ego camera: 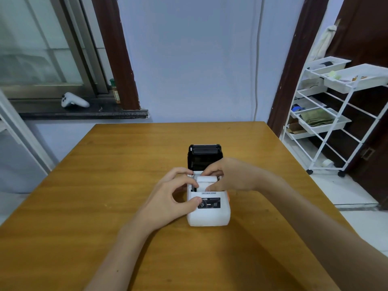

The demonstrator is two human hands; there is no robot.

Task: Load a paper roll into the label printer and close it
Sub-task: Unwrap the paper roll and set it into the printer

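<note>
A small white label printer [209,215] sits in the middle of the wooden table [105,185], its black lid [204,156] swung open and standing up at the far side. A white paper roll [206,181] lies in the open compartment. My right hand [228,175] comes in from the right, its fingers pinching the roll from above. My left hand [174,194] rests on the printer's left side, thumb on the front panel and fingers at the compartment's left edge.
A white wire trolley [336,114] with trays stands to the right of the table. On the dark window sill at the left lie a white controller [74,100] and a small bottle [115,91]. A wall runs behind the table's far edge.
</note>
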